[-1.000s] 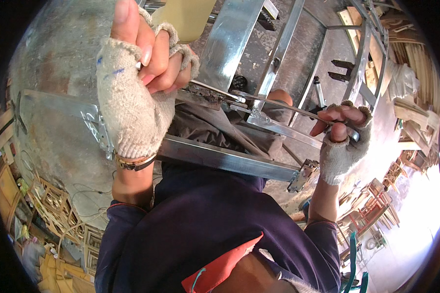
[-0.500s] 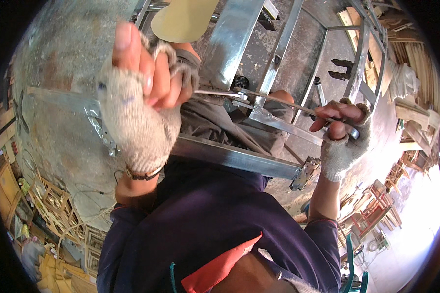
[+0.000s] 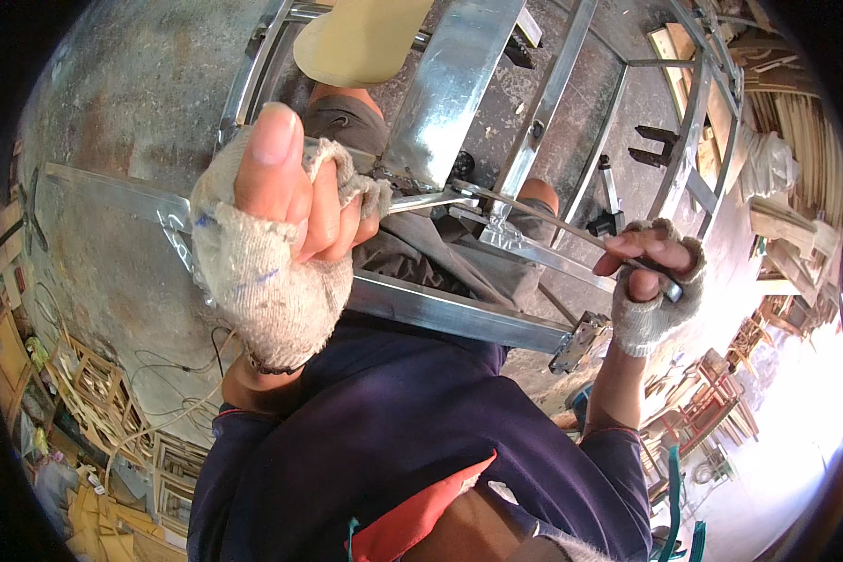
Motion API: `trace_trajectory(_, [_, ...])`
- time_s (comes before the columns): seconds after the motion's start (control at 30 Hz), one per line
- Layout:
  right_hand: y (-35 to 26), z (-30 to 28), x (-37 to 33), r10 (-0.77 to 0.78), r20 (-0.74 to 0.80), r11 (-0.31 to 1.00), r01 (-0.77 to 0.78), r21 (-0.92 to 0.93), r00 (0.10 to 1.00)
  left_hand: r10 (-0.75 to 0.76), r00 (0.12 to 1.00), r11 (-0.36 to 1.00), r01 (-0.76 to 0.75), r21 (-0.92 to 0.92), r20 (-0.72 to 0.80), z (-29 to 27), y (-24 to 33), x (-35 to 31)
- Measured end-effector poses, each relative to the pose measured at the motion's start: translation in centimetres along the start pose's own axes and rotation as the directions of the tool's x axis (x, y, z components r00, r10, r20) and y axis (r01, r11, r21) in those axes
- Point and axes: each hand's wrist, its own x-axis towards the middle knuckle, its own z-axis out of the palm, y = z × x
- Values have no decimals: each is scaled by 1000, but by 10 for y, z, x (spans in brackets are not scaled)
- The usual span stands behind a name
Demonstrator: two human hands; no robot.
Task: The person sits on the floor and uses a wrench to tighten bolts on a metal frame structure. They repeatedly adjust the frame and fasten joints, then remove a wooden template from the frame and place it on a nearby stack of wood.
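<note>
Both hands wear off-white knitted gloves with the fingertips bare. My left hand [image 3: 276,234] is closed in a fist around a metal wrench [image 3: 428,200], its thumb pointing up; the grip end is hidden. My right hand [image 3: 660,286] has its fingers curled around the end of a second, longer wrench [image 3: 548,217]. The two wrench tips meet at a joint on a bare steel frame [image 3: 450,306], beside a welded crossbar [image 3: 548,260]. Whatever fastener sits between the tips is too small to make out.
Steel tubes and a wide flat bar [image 3: 459,84] rise in front of me. A bracket [image 3: 581,342] ends the near rail. Dark forked pieces [image 3: 654,145] stick out at the right. Cables [image 3: 183,365] lie on the left floor; wood scraps [image 3: 98,393] are piled at the sides.
My left fist has come down and slightly right, with its wrench tilting along. My right hand stays nearly in place, a little lower. The wrench tips remain at the same joint.
</note>
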Motion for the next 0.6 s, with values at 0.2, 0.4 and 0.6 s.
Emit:
trace_trajectory(0.2, [11, -7, -5, -132, 57, 990, 135, -39, 990, 9, 999, 999, -7, -51, 42, 1, 3, 8])
trace_trajectory(0.4, [6, -1, -10, -15, 3, 998, 15, 66, 1000, 132, 938, 986, -92, -136, 319, 7, 24, 14])
trace_trajectory(0.6, [5, -2, -18, 66, -68, 995, -61, 73, 995, 333, 939, 931, -342, -131, -83, -48, 70, -22])
